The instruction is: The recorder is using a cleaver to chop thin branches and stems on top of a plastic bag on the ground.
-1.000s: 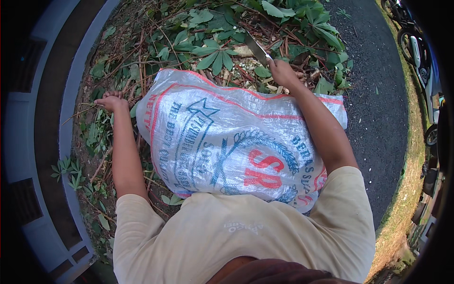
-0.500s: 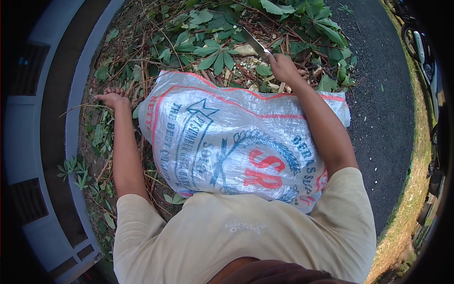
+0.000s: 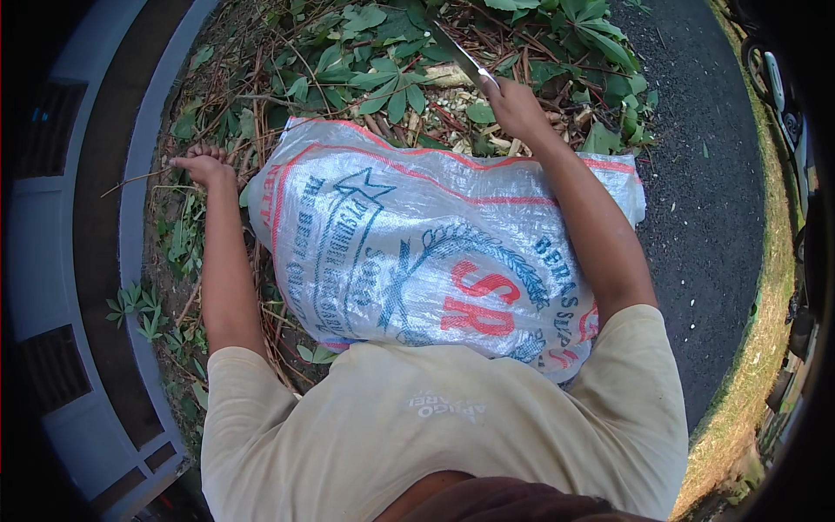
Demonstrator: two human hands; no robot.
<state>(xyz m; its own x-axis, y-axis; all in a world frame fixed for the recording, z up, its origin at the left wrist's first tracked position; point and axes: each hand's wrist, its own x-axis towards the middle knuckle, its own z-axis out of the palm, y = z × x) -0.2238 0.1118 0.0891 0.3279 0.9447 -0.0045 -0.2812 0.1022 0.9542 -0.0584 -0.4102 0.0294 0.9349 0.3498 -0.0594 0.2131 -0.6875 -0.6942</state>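
My right hand is closed round the handle of a knife. Its long blade points up and to the left, above chopped stem pieces and leaves. To the left, my left hand has its fingers curled in, and a thin stem sticks out from it toward the wall. A white woven sack with red edge stripes and dark print covers my lap, between my two forearms. The right forearm passes over the sack's right part.
Cut green leaves and brown twigs lie heaped beyond the sack. A pale cut stem piece lies under the blade. Dark asphalt runs along the right, with parked motorcycles past a grass strip. A grey wall borders the left.
Both hands have shifted slightly up and left in the view, the knife moving with the right hand and the thin stem with the left. The sack has shifted a little too.
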